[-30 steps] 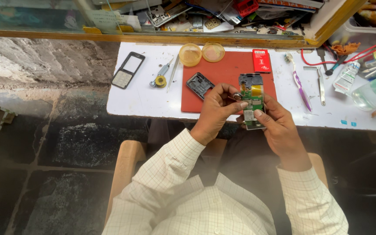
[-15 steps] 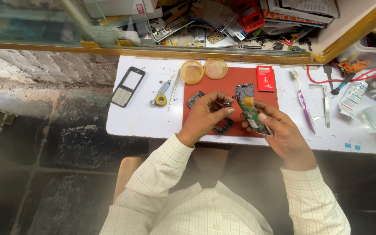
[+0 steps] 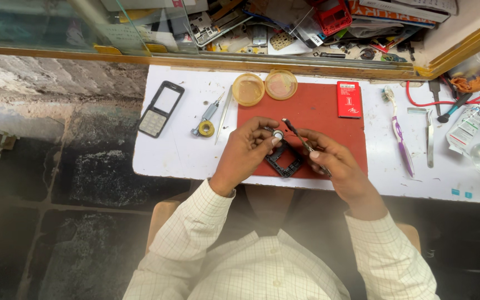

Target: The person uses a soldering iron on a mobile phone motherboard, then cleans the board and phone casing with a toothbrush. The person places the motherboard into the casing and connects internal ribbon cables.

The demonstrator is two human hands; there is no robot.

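Pinching a small round metal part [image 3: 278,134], left hand [image 3: 248,150]; right hand [image 3: 334,164] grips seemingly thin tweezers [image 3: 298,135].

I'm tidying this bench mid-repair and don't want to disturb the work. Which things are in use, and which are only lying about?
In use:
left hand holding a small round part
right hand holding a thin tool
black phone frame on the red mat

Lying about:
phone front cover
two round amber dishes
red battery
toothbrush
solder spool
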